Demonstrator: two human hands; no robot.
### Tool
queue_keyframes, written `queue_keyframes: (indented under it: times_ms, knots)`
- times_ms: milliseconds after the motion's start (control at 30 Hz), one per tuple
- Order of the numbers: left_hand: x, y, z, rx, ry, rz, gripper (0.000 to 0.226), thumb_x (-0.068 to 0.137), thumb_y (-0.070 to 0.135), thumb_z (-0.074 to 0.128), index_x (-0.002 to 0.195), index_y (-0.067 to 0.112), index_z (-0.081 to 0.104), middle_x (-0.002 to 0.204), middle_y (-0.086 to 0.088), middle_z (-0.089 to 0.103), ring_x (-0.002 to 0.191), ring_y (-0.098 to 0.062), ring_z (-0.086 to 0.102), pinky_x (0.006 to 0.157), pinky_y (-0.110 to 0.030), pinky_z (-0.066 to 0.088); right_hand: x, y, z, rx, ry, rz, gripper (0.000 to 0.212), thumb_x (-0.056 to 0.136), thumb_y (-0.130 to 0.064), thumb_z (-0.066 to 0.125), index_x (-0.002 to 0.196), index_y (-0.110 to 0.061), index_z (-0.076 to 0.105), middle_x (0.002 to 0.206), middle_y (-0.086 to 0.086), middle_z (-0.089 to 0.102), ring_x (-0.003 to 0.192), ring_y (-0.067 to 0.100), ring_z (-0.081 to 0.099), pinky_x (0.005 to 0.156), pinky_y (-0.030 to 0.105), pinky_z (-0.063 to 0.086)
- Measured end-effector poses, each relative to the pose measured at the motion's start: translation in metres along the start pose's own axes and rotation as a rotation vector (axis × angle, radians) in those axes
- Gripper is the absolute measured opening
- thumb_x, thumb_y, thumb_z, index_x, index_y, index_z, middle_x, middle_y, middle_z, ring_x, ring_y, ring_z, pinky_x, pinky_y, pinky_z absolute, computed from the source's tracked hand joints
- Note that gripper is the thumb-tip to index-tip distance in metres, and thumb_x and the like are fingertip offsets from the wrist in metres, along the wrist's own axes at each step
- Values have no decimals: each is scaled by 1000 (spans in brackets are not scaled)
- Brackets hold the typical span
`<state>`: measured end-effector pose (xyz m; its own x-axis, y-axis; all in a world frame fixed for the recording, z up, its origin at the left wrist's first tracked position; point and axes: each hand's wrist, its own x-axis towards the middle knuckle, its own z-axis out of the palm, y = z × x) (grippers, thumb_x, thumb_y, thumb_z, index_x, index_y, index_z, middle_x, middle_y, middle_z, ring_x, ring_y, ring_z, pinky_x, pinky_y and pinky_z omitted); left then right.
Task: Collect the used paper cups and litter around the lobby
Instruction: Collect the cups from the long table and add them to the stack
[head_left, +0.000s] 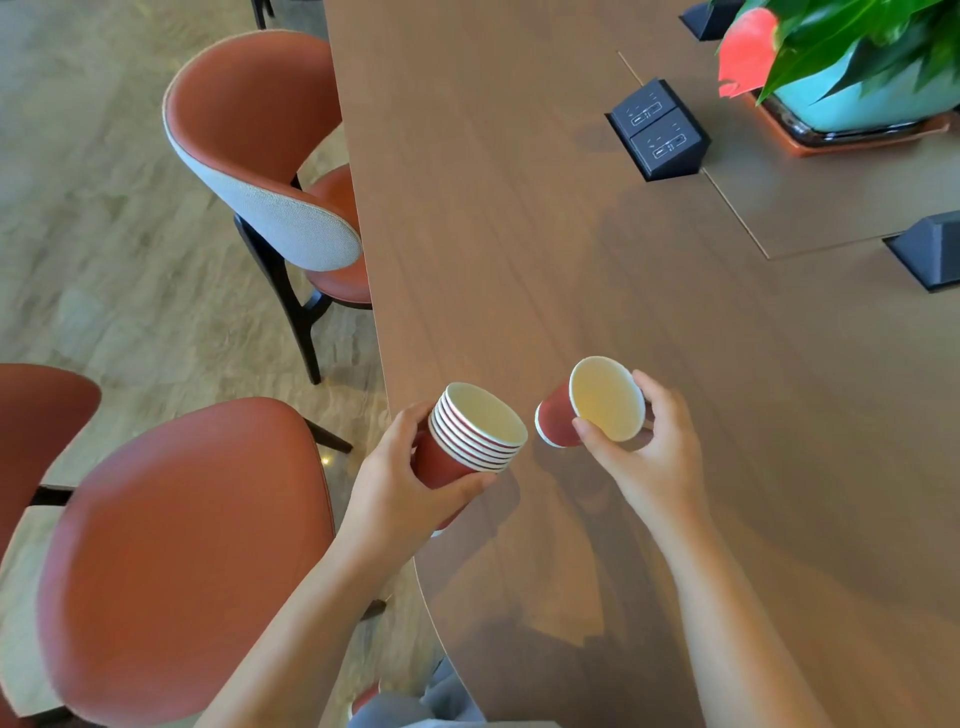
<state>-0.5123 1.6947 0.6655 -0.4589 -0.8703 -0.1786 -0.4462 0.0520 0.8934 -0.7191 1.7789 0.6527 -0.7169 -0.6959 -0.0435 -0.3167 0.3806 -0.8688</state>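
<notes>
Lower centre, over table (519, 234) edge | left hand (395, 493) grasps stack of red cups (467, 436) | right hand (649, 447) grips single cup (592, 402), tilted, just beside stack

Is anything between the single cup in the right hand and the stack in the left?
Nothing visible: only bare table shows between the single cup, held by the right hand, and the stack in the left hand.
</notes>
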Motion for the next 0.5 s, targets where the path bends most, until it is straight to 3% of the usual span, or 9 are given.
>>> queue_keyframes:
  times_ms: [233,500]
  knots:
    - [-15,5,-4,121,-31,89,67,56,46,80,108,59,40,106,30,54,101,18,45,74,6,32,-30,-26,-17,132,39,-95,70,66,-18,80,127,-14,46,122,0,51,112,17,52,92,34,46]
    - [-24,4,-3,282,-63,174,81,59,44,80,130,34,43,113,21,50,103,-2,51,79,-8,37,-53,-39,-24,172,-2,-210,70,60,-32,74,124,-21,46,115,-18,49,108,7,52,86,26,47]
